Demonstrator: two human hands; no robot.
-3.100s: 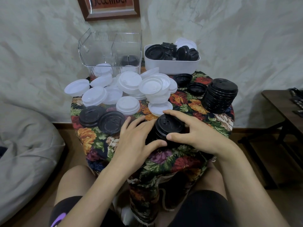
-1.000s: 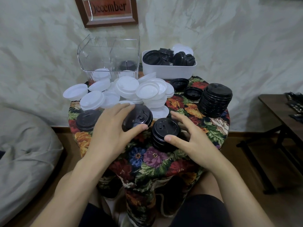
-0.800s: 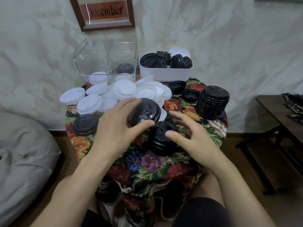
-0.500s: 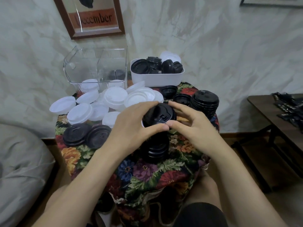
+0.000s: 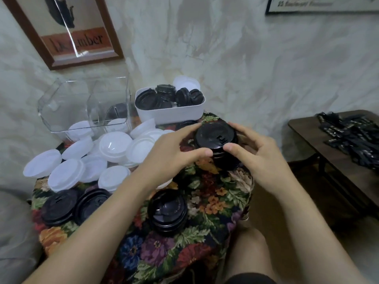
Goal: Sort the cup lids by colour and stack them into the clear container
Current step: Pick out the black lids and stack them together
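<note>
Nearest the person, on the floral-clothed desk [image 5: 217, 203], a short stack of black lids [image 5: 168, 212] stands on the near left of the tall stack of black lids [image 5: 216, 140], well apart from it. Farther left of the tall stack, at the desk's near edge, two single black lids [image 5: 58, 207] lie side by side, touching. The tall stack stands at the right side of the desk, and both hands are on its top. The left hand [image 5: 170, 154] comes at it from the left, its grip curled round the top lid's rim with the thumb in front and the fingers behind. The right hand [image 5: 260, 158] mirrors this from the right, its grip likewise pinching the rim. Left of the tall stack spreads a loose heap of white lids [image 5: 114, 146]. Beyond and left of the tall stack stands the clear container [image 5: 61, 103], with a few white lids on its floor and some black lids in its right compartment. Straight behind the tall stack sits a white tub [image 5: 170, 113] holding jumbled black lids and a white one. Far behind, up and left of the tall stack, a framed picture [image 5: 67, 31] hangs on the wall.
</note>
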